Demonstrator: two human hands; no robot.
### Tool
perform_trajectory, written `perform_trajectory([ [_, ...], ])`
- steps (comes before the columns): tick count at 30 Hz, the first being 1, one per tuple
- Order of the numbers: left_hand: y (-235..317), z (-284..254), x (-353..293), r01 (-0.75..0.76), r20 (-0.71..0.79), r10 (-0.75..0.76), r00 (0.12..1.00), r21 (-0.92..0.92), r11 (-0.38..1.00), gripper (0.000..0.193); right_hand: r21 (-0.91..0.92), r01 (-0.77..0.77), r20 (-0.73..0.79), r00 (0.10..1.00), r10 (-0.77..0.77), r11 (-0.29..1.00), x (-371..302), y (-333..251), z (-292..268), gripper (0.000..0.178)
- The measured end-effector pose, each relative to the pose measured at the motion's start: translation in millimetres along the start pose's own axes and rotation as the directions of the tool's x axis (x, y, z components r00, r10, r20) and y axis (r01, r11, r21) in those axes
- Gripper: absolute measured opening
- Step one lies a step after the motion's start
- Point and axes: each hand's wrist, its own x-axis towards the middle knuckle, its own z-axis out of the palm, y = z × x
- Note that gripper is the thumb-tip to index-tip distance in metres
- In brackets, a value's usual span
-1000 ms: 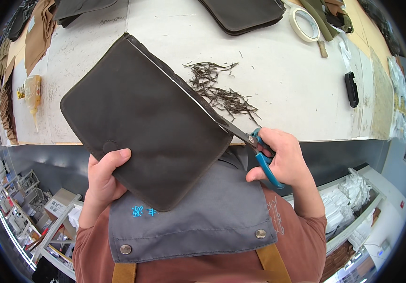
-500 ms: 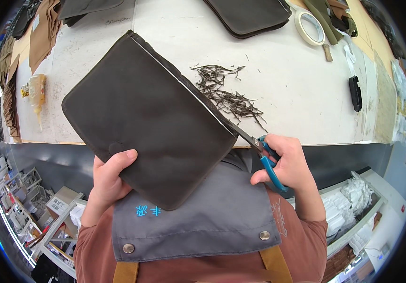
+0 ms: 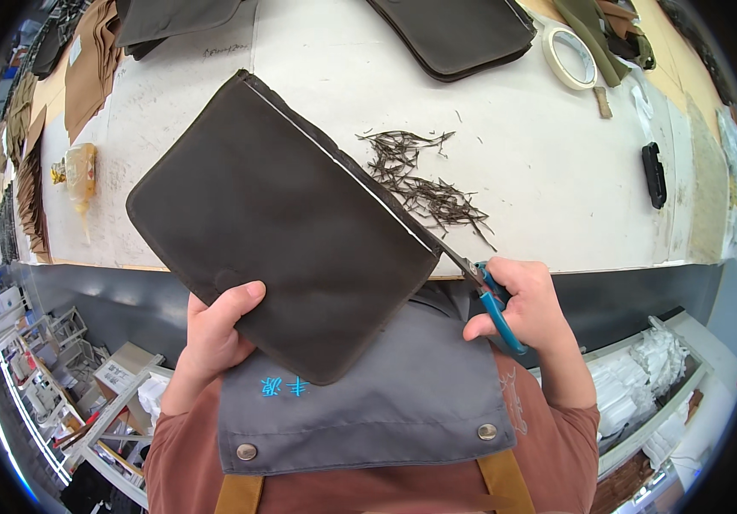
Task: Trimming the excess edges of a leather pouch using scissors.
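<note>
My left hand point(image 3: 224, 330) grips the lower left edge of a flat, dark brown leather pouch point(image 3: 283, 231), thumb on top and fingers hidden beneath. The pouch is tilted, with rounded corners and a thin white line along its upper right edge. In my right hand point(image 3: 529, 304) is a pair of scissors point(image 3: 500, 320) with teal handles. Their blades lie at the pouch's right corner, along the white-lined edge; the tips are partly hidden. Beyond that edge, thin dark trimmings point(image 3: 428, 184) are heaped on the white worktable point(image 3: 548, 188).
Dark leather pieces point(image 3: 458, 38) lie at the far side, near a roll of tape point(image 3: 589, 75). A black tool point(image 3: 653, 176) rests on the right. On the left are a yellowish bottle point(image 3: 82, 171) and brown stacked pieces point(image 3: 90, 73). The table's front edge runs behind my hands.
The whole view has shifted slightly, moving everything a little right and down in the picture. The scissor handles have drawn slightly closer together at the pouch's corner. Both hands keep their holds.
</note>
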Motion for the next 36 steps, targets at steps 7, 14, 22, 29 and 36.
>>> perform_trajectory([
  [7, 0, 5, 1, -0.031, -0.02, 0.031, 0.999, 0.012, 0.999, 0.038, -0.024, -0.047, 0.009, 0.999, 0.047, 0.999, 1, -3, -5, 0.069],
  [14, -2, 4, 0, -0.044, 0.003, 0.044, 0.999, 0.039, 0.998, 0.038, -0.199, -0.042, 0.03, 0.998, 0.048, 0.979, 12, -20, -14, 0.071],
  [22, -3, 8, 0, -0.04, -0.069, 0.052, 0.996, 0.163, 0.986, 0.047, -0.165, -0.072, 0.032, 0.996, 0.078, 0.984, 16, -22, -9, 0.069],
  [29, -2, 7, 1, -0.042, 0.027, 0.041, 0.999, 0.039, 0.998, 0.036, -0.101, -0.071, 0.008, 0.997, 0.072, 0.992, 16, -18, -7, 0.068],
  [36, -2, 10, 2, -0.025, -0.079, 0.038, 0.996, 0.158, 0.987, 0.047, -0.042, -0.097, 0.008, 0.995, 0.097, 0.994, 16, -18, -7, 0.067],
])
